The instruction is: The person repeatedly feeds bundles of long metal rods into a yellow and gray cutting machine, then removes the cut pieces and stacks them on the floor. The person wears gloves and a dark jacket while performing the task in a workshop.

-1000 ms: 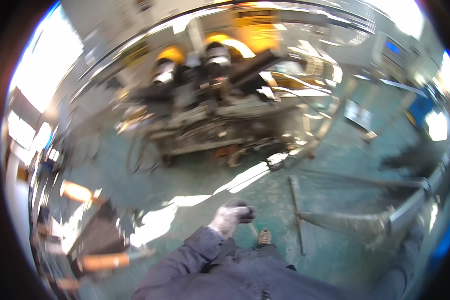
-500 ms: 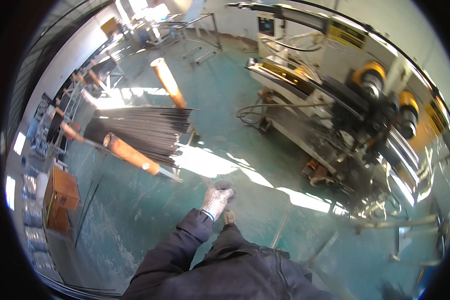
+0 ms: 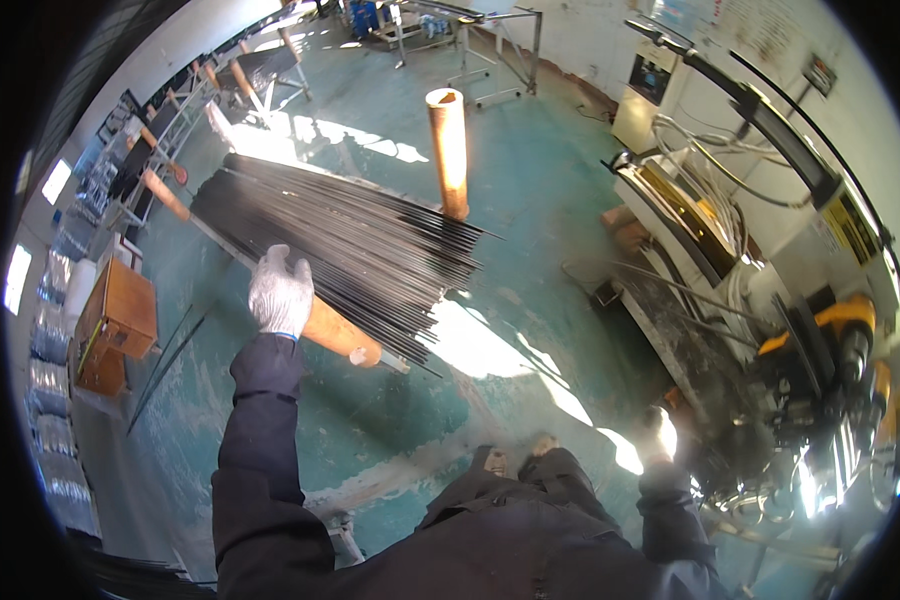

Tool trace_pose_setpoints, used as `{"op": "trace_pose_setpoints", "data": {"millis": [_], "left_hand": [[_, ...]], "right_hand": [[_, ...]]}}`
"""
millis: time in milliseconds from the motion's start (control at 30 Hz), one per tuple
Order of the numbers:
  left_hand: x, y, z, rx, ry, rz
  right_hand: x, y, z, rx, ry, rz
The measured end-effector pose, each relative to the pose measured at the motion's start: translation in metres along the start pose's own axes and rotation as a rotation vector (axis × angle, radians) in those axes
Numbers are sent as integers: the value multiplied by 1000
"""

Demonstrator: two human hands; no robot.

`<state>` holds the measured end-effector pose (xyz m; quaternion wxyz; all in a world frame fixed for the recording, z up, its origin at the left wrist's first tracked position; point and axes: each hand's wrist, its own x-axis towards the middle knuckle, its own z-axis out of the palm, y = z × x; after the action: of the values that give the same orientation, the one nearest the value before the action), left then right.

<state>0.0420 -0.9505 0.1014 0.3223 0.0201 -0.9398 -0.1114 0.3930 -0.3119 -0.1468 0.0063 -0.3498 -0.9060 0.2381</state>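
Observation:
My left hand (image 3: 281,292), in a pale work glove, is stretched out over the upper end of a rusty orange post (image 3: 342,335) and hides it. Its fingers are partly spread; whether the palm touches the post cannot be made out. Beside it, a wide bundle of thin dark metal rods (image 3: 340,225) lies across a rack, their ends uneven. Another orange post (image 3: 448,150) stands upright on the rods' far side. My right hand (image 3: 660,437) hangs low at the right, near the machine, blurred and brightly lit, so its fingers do not show clearly.
A machine with yellow and black parts (image 3: 845,320) and cables fills the right side. At the left stand a brown wooden cabinet (image 3: 130,308) and stacked clear-wrapped packs (image 3: 52,390). A few thin rods (image 3: 170,365) lie on the green floor (image 3: 395,435). A metal frame table (image 3: 500,55) stands far back.
My left hand has moved from in front of my body leftward and away, to the orange post. My right hand has come into view. The whole view has shifted, bringing the rods nearer.

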Motion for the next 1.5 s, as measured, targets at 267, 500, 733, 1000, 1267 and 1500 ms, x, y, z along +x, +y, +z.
{"op": "trace_pose_setpoints", "data": {"millis": [267,500,733,1000,1267,1500], "left_hand": [[32,-32,65,211,-215,-18],[87,-26,87,174,-288,-277],[93,-31,100,151,-317,-427],[95,-34,104,183,-357,-451],[98,-33,105,224,-359,-428],[99,-30,106,233,-336,-415]], "right_hand": [[108,-295,149,-9,-411,-363],[189,-500,290,-260,-558,-597],[222,-612,434,-467,-591,-748],[225,-627,446,-505,-695,-776],[262,-656,444,-484,-956,-639],[285,-661,438,-451,-1091,-588]]}}
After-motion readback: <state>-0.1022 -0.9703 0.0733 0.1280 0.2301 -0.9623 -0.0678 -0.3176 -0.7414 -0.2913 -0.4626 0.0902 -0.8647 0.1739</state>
